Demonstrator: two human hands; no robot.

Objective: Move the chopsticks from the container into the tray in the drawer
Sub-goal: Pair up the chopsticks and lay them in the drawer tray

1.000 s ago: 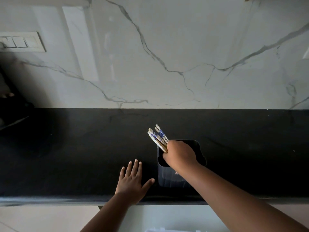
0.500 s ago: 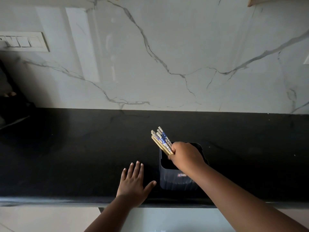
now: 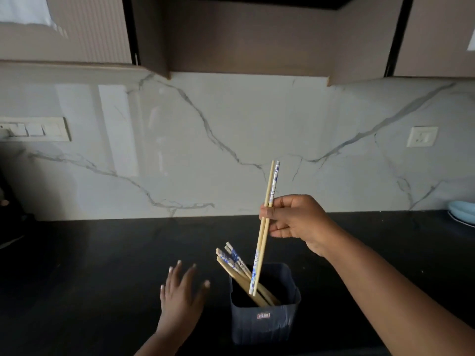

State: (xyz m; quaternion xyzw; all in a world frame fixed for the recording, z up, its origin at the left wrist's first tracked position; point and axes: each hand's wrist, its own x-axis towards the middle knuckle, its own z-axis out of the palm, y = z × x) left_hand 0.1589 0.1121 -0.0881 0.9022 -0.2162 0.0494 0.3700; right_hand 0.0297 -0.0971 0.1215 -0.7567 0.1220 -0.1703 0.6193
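Note:
A dark blue square container [image 3: 264, 322] stands on the black counter near its front edge. Several chopsticks [image 3: 237, 268] with blue-and-white patterned ends lean to the left inside it. My right hand [image 3: 295, 219] pinches a pair of chopsticks [image 3: 267, 217] above the container, nearly upright, with their lower tips still just inside its rim. My left hand [image 3: 182, 299] hovers with spread fingers to the left of the container, not touching it. The drawer and its tray are out of view.
The black counter [image 3: 90, 265] runs to a marble backsplash with a switch panel [image 3: 33, 129] at left and a socket [image 3: 421, 136] at right. Brown wall cabinets [image 3: 244, 34] hang overhead. Light blue plates [image 3: 462, 211] sit at the far right.
My right hand left the bunch in the container and rose with two chopsticks. My left hand lifted off the counter. The camera tilted up, showing the cabinets.

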